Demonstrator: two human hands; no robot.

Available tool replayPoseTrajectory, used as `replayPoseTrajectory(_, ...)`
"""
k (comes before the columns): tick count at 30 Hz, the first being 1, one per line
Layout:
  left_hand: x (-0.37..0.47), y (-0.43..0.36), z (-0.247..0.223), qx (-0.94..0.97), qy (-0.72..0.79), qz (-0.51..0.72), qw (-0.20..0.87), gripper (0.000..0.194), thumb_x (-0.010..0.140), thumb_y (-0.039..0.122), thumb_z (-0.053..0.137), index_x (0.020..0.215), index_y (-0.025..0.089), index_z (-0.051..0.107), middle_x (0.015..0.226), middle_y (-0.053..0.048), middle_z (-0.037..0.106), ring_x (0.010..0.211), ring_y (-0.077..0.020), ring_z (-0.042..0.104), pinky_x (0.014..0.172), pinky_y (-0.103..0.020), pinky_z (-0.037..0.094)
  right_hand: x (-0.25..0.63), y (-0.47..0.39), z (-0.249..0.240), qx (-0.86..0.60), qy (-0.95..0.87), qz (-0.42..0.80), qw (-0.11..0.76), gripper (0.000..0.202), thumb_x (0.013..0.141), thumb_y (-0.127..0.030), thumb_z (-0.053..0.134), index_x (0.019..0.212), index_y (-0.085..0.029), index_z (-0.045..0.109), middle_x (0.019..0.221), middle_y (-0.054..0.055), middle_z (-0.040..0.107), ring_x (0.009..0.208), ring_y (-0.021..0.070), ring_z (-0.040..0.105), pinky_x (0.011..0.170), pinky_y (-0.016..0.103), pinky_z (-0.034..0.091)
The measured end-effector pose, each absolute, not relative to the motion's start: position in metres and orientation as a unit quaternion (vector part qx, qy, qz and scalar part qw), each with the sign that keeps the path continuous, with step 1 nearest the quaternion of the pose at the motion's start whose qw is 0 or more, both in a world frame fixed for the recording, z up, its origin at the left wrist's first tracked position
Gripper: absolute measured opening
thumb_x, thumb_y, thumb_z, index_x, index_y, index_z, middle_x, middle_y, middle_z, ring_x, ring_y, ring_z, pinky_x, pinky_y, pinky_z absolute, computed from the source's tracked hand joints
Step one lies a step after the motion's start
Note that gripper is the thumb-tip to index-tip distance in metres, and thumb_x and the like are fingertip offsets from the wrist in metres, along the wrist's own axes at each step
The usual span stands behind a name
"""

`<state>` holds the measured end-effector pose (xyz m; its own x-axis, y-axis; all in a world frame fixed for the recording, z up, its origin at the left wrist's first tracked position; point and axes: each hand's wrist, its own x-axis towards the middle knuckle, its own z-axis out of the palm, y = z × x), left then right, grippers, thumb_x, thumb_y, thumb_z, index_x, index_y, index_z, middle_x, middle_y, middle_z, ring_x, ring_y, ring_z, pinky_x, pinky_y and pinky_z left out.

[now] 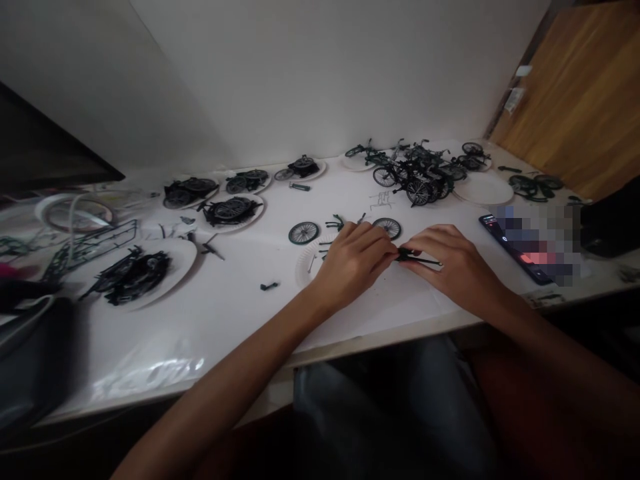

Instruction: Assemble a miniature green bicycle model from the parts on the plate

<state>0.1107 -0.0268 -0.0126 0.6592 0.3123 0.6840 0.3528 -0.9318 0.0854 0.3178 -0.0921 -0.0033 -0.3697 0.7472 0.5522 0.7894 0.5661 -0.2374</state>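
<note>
My left hand point(356, 257) is closed, its fingertips pinching one end of a small dark part point(406, 254) over the white table. On the other side, my right hand point(447, 260) has its thumb and fingers closed round the same part, whose thin rod points right. Partly under my left hand lies a white paper plate point(304, 263) with small dark pieces. A miniature spoked wheel point(303, 233) rests beyond the plate's left side, and another wheel point(388, 228) is just behind my fingers.
Miniature bicycles point(425, 173) are piled at the back right, beside a white plate point(484, 189). A lit phone point(517, 250) lies to the right. Plates of dark parts point(133, 273) stand on the left. A loose dark piece point(269, 286) lies near my left forearm.
</note>
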Motion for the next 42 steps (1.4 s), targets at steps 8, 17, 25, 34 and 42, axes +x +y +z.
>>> replayPoseTrajectory(8, 0.108, -0.025, -0.011, -0.913, -0.187, -0.362, 0.025, 0.011, 0.1, 0.021, 0.055, 0.091, 0.016, 0.062, 0.095, -0.008, 0.071, 0.086, -0.0205, 0.061, 0.075, -0.034, 0.04, 0.318, -0.09, -0.005, -0.476, -0.8, 0.065, 0.359, 0.019, 0.093, -0.024, 0.064, 0.109, -0.022, 0.074, 0.107, 0.007, 0.075, 0.099, 0.0237, 0.07, 0.091, 0.041, 0.053)
replayPoseTrajectory(17, 0.106, -0.023, -0.013, -0.9, -0.184, -0.382, -0.096, 0.008, 0.099, 0.021, 0.057, 0.097, 0.017, 0.063, 0.102, -0.009, 0.071, 0.099, -0.0205, 0.065, 0.086, -0.037, 0.049, 0.319, -0.087, -0.005, -0.505, -0.719, 0.24, 0.413, 0.018, 0.088, -0.035, 0.069, 0.099, -0.025, 0.079, 0.103, 0.004, 0.077, 0.097, 0.0229, 0.071, 0.089, 0.037, 0.055)
replayPoseTrajectory(25, 0.106, -0.023, -0.01, -0.885, -0.166, -0.396, -0.181, 0.006, 0.096, 0.019, 0.06, 0.094, 0.017, 0.065, 0.099, -0.009, 0.069, 0.097, -0.0189, 0.064, 0.086, -0.035, 0.053, 0.324, -0.084, -0.005, -0.5, -0.678, 0.326, 0.429, 0.015, 0.082, -0.034, 0.073, 0.092, -0.026, 0.081, 0.101, 0.003, 0.079, 0.094, 0.0223, 0.072, 0.084, 0.037, 0.058)
replayPoseTrajectory(34, 0.108, -0.023, -0.01, -0.858, -0.183, -0.406, -0.255, 0.004, 0.092, 0.02, 0.067, 0.091, 0.016, 0.066, 0.093, -0.007, 0.07, 0.091, -0.0173, 0.066, 0.082, -0.032, 0.054, 0.324, -0.083, -0.008, -0.523, -0.667, 0.305, 0.435, 0.013, 0.079, -0.031, 0.076, 0.09, -0.025, 0.081, 0.097, 0.003, 0.08, 0.094, 0.0239, 0.073, 0.087, 0.038, 0.057)
replayPoseTrajectory(42, 0.109, -0.025, -0.009, -0.807, -0.232, -0.388, -0.381, 0.009, 0.088, 0.022, 0.07, 0.084, 0.016, 0.065, 0.095, -0.008, 0.07, 0.089, -0.0176, 0.067, 0.079, -0.031, 0.054, 0.325, -0.082, -0.011, -0.521, -0.652, 0.329, 0.442, 0.017, 0.078, -0.035, 0.077, 0.09, -0.024, 0.081, 0.097, 0.004, 0.08, 0.094, 0.0254, 0.073, 0.087, 0.039, 0.056)
